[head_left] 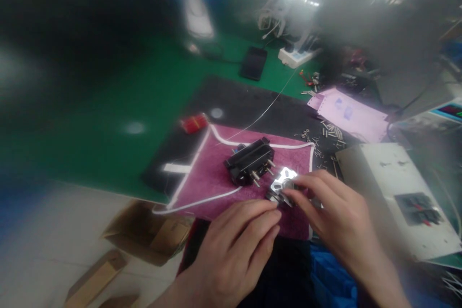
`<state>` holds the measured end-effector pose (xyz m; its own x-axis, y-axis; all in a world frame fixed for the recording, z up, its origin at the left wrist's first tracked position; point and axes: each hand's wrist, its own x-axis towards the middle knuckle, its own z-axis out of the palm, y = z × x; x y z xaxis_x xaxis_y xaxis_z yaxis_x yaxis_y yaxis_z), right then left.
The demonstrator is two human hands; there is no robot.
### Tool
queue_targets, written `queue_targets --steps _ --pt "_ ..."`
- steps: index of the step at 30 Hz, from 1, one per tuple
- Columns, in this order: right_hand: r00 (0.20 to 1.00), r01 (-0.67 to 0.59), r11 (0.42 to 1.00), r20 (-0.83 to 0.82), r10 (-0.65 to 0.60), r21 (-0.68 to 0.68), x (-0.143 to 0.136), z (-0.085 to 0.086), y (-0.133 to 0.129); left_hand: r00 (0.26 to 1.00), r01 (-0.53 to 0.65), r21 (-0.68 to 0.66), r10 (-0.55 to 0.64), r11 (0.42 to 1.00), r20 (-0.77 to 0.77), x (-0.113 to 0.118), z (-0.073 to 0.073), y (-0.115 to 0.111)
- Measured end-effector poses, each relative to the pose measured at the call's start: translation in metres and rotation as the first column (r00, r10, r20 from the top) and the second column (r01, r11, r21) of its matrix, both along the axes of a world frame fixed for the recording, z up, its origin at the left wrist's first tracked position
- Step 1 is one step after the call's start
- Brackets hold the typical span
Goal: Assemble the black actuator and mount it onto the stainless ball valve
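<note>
A small shiny metal bracket with cut-out holes [287, 176] is held over the front right of a purple cloth [205, 173] with white edging. My right hand [335, 211] pinches it between thumb and fingertips. Fingers pressed together, my left hand [241, 245] grips the bracket's lower left edge; its thumb is hidden. Just beyond the bracket, a black block-shaped device [250, 160] lies on the cloth, with metal posts sticking out toward me. Neither hand touches that device.
Loose screws and metal pins [332, 132] lie right of the cloth, near pink papers [350, 113]. A light metal box [378, 168] stands at the right. Farther back are a phone [253, 62] and a power strip [294, 57]. A red packet [195, 123] lies left; a cardboard box [144, 231] is on the floor.
</note>
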<state>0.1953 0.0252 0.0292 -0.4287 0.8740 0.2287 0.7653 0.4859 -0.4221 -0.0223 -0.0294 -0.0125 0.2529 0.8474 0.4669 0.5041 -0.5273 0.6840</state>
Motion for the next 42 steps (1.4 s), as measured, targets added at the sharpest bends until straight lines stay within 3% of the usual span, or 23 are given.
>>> queue_targets --steps 6,12,16,22,26,31,35,39,42 --pt "0.990 -0.059 0.998 0.129 0.061 -0.026 0.002 0.007 0.005 0.999 -0.011 0.010 0.012 1.000 -0.053 0.024 -0.014 0.002" --pt "0.984 -0.084 0.992 0.151 0.099 -0.098 0.001 0.016 0.011 0.985 0.115 0.096 -0.101 0.989 -0.138 0.022 -0.031 -0.002" --pt "0.981 -0.095 0.981 0.148 0.121 -0.170 0.004 0.015 0.017 0.987 0.135 0.094 -0.125 0.986 -0.099 0.018 -0.034 0.002" --pt "0.997 -0.059 0.997 -0.060 0.056 -0.053 0.016 -0.002 0.006 0.998 0.064 0.083 -0.065 0.994 0.005 0.014 -0.032 0.005" --pt "0.998 -0.003 1.000 -0.067 0.001 -0.015 0.022 -0.017 -0.006 1.000 -0.015 0.098 0.014 0.995 0.016 0.014 -0.026 0.002" --pt "0.993 0.014 0.991 -0.112 -0.029 -0.133 0.022 -0.035 -0.009 0.987 0.061 0.176 -0.033 0.983 -0.158 0.022 -0.019 0.012" --pt "0.986 0.043 0.993 -0.154 -0.060 -0.113 0.015 -0.039 -0.006 0.960 0.067 0.172 -0.017 0.983 -0.281 0.028 -0.019 0.021" --pt "0.970 0.005 0.992 -0.242 -0.035 -0.124 0.006 -0.043 0.000 0.941 0.025 0.144 0.025 0.989 -0.338 0.029 -0.016 0.021" --pt "0.937 0.048 0.983 -0.334 -0.106 -0.177 0.002 -0.046 0.006 0.951 -0.025 0.154 0.071 0.988 -0.299 0.025 -0.011 0.015"
